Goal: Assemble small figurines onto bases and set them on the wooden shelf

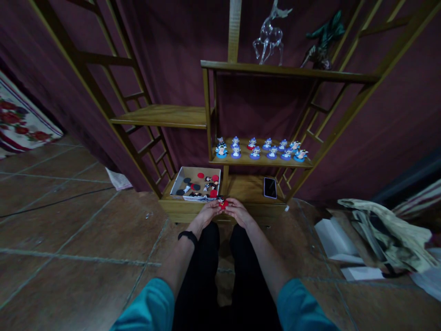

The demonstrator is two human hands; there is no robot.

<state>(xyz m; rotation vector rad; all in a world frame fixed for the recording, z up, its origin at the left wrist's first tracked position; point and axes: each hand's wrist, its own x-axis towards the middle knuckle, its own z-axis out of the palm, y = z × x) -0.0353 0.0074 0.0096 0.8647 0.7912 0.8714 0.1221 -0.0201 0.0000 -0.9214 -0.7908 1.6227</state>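
Between my two hands, just in front of the cabinet's lower shelf, is a small figurine [222,203] with dark hair and a red base. My left hand [208,213] grips it from the left, fingers closed at its side. From the right, the fingers of my right hand [237,212] pinch the same figurine. A shallow cardboard box [176,183] stands beyond my left hand, holding several figurines and loose red and black round bases. Two rows of small figurines [255,152] on purple, blue and red bases stand upright on the shelf above.
A phone [270,188] lies on the lower shelf at right. The wooden shelf unit [158,116] rises ahead, with a glass deer [270,37] and a dark green statue [325,41] on top. Cloth bags [389,230] and a white box [336,239] lie on the floor at right.
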